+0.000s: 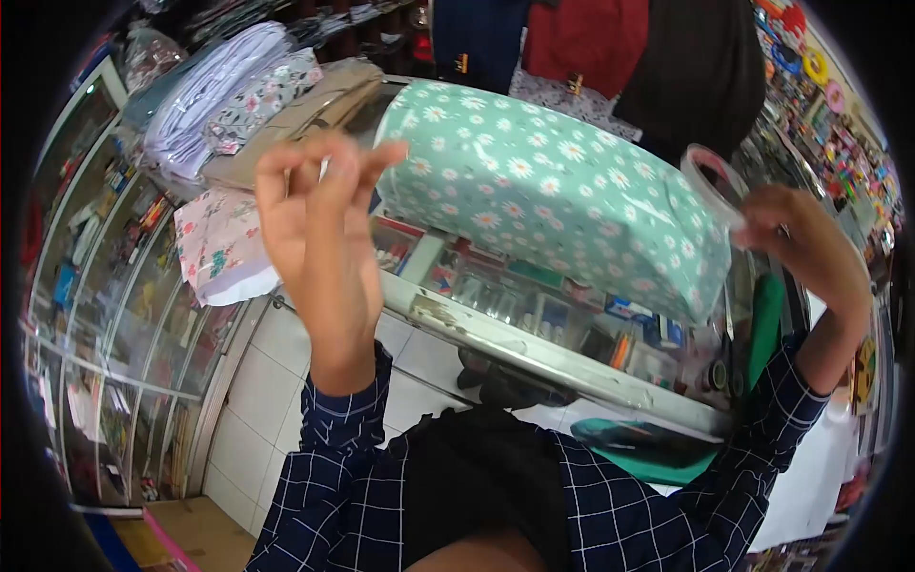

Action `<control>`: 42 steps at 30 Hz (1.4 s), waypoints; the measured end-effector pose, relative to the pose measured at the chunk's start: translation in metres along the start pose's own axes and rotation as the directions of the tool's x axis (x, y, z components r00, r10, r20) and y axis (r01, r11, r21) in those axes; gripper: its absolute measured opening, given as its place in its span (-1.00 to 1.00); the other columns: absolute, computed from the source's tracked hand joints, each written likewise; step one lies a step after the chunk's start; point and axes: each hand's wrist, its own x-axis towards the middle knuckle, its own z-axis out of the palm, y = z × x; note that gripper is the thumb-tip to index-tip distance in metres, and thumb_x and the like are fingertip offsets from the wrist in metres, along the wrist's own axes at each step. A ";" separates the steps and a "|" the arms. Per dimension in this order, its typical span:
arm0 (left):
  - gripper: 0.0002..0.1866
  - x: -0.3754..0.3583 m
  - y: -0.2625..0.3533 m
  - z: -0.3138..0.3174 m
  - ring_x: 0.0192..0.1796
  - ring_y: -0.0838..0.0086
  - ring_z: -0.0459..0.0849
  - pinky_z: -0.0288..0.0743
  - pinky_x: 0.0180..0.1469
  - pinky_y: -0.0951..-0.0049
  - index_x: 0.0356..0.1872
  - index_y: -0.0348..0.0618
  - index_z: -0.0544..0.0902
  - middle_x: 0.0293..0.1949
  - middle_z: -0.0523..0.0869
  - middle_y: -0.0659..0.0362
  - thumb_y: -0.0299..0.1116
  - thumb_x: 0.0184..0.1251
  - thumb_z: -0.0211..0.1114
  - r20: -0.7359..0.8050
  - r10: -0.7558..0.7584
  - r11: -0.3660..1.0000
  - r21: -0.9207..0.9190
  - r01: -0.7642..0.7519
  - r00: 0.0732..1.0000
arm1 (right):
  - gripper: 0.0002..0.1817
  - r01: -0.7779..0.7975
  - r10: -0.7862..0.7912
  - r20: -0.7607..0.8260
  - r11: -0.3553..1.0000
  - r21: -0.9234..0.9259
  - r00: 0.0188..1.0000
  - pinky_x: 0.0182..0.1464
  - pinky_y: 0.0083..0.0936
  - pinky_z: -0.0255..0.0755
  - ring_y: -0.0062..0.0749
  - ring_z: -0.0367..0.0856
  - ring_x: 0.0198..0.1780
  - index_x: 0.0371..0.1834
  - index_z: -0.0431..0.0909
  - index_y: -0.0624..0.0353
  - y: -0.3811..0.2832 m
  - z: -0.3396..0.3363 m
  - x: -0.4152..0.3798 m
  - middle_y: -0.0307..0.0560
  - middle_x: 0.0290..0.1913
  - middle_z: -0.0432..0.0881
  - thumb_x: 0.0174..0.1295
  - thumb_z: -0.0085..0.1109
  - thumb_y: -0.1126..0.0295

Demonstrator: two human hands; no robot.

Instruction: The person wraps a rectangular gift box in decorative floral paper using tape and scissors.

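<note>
A box-shaped parcel in green daisy-print wrapping paper lies across the glass counter, between my hands. My right hand is closed on the lower edge of a roll of clear tape at the parcel's right end. Raised in front of the parcel's left end is my left hand, its fingertips bent together and slightly blurred. A small pale bit shows at those fingertips, too small to name.
The glass display counter holds small goods under its top. Folded clothes in plastic and pink floral paper lie at left, above a glass cabinet. Garments hang behind. A green roll stands at right.
</note>
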 end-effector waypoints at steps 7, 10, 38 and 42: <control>-0.60 -0.088 0.017 -0.025 -0.25 0.36 0.66 0.34 0.32 0.05 -0.13 -0.11 0.27 -0.29 0.47 0.18 -0.73 0.18 0.27 -0.123 -0.030 0.938 0.338 0.070 0.992 | -0.86 -0.025 -0.026 0.252 0.980 0.196 0.967 -0.21 -0.32 0.50 -0.10 0.65 -0.29 -0.40 0.67 0.28 -0.037 0.018 -0.092 0.00 -0.39 0.67 -0.02 0.36 0.47; -0.58 -0.117 0.024 -0.028 -0.28 0.42 0.64 0.34 0.34 0.05 -0.10 -0.12 0.27 -0.28 0.47 0.17 -0.74 0.16 0.26 -0.214 -0.083 0.892 0.421 0.168 0.973 | -0.84 -0.022 -0.032 0.220 0.971 0.237 0.975 -0.24 -0.28 0.45 -0.05 0.61 -0.31 -0.41 0.65 0.28 -0.023 0.066 -0.110 -0.01 -0.44 0.63 -0.05 0.39 0.46; -0.51 -0.172 0.040 -0.013 -0.19 0.50 0.57 0.62 0.01 0.27 -0.08 -0.10 0.24 -0.14 0.34 0.18 -0.81 0.10 0.24 -0.178 -0.273 0.903 0.292 0.315 0.946 | -0.60 -0.591 0.582 0.178 0.807 -0.001 0.794 -0.30 -0.40 0.48 -0.24 0.65 -0.36 -0.11 0.54 0.38 0.047 0.096 -0.142 0.08 -0.38 0.67 -0.04 0.33 0.43; -0.43 -0.171 0.033 -0.023 -0.13 0.48 0.59 0.61 0.01 0.35 -0.08 -0.10 0.25 -0.13 0.33 0.16 -0.82 0.01 0.34 -0.196 -0.258 0.902 0.302 0.309 0.946 | -0.60 -0.596 0.614 0.139 0.647 0.475 0.777 -0.40 -0.53 0.43 -0.52 0.58 -0.43 0.08 0.44 0.35 0.034 0.100 -0.194 -0.10 -0.46 0.59 0.14 0.17 0.50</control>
